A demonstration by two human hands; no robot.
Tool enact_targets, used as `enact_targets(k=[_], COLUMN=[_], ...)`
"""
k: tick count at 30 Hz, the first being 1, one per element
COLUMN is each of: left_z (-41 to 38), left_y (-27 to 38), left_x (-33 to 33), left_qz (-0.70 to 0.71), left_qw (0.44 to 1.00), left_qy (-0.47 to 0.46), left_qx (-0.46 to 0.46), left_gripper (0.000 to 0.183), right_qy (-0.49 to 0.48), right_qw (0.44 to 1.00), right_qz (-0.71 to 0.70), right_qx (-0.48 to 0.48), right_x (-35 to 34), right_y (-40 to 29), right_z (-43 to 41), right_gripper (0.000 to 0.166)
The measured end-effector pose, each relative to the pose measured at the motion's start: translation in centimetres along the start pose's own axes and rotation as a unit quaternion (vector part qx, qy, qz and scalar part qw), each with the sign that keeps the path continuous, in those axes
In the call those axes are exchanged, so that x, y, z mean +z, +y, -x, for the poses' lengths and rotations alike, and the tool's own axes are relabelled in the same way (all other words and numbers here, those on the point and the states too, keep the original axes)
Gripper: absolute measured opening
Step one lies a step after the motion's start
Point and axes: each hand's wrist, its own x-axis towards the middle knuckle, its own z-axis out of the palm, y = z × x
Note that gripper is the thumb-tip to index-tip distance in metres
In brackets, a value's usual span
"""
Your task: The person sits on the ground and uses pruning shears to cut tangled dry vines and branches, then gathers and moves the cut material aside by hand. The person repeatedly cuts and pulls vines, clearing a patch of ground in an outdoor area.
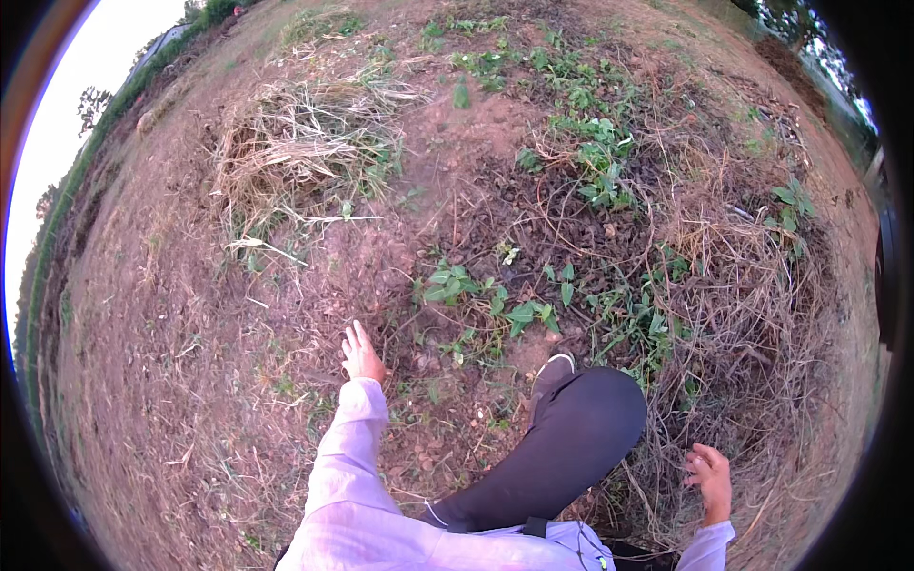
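My left hand (362, 353) reaches forward above the bare, litter-strewn soil, fingers spread and nothing in it. Just to its right grow low green leafy plants (451, 284). Off to my right side, my right hand (709, 477) hangs with loosely bent, parted fingers; I see nothing held in it. Beside and behind that hand spreads a tangle of dry vines (750, 342). Between the hands, my leg in dark trousers (550, 450) is bent at the knee, with a dark shoe (553, 372) on the ground by the plants.
A heap of dry cut grass (307, 143) lies ahead on the left. Green vines (600, 160) and dark withered leaves (557, 214) cover the ground ahead on the right. A green hedge-like strip (53, 235) borders the far left. Trees (792, 25) stand at the upper right.
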Motion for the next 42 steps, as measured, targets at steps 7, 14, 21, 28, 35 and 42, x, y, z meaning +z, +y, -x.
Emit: enact_targets(k=[7, 14, 21, 28, 35, 42], left_z=[-6.5, -9.4, -4.2, -3.1, 5.3, 17.5], left_y=[-4.8, -7.1, -3.0, 4.5, 22.0, 43.9], left_x=[6.5, 7.3, -0.7, -2.4, -15.4, -19.5], left_qz=[0.061, 0.059, 0.065, 0.012, 0.328, 0.121], left_qw=[0.997, 0.992, 0.991, 0.994, 0.810, 0.698], left_qy=[-0.039, -0.109, -0.116, 0.052, -0.055, -0.163], left_qx=[0.008, -0.010, -0.013, 0.100, 0.483, 0.686], left_gripper=[0.095, 0.080, 0.100, 0.079, 0.048, 0.075], right_qy=[-0.003, 0.017, 0.210, 0.457, 0.422, 0.226], right_qw=[1.000, 0.999, 0.946, 0.773, 0.829, 0.881], right_qz=[0.017, 0.021, 0.090, 0.363, 0.368, 0.403], right_qx=[-0.026, -0.041, -0.229, -0.251, 0.007, 0.100], right_x=[0.5, -1.5, -6.1, -14.0, -20.9, -17.1], right_y=[-0.2, 1.2, -3.1, -5.2, -4.6, 3.0], right_z=[0.6, 1.9, 2.9, 3.5, -3.9, -7.0], right_gripper=[0.040, 0.037, 0.042, 0.073, 0.112, 0.123])
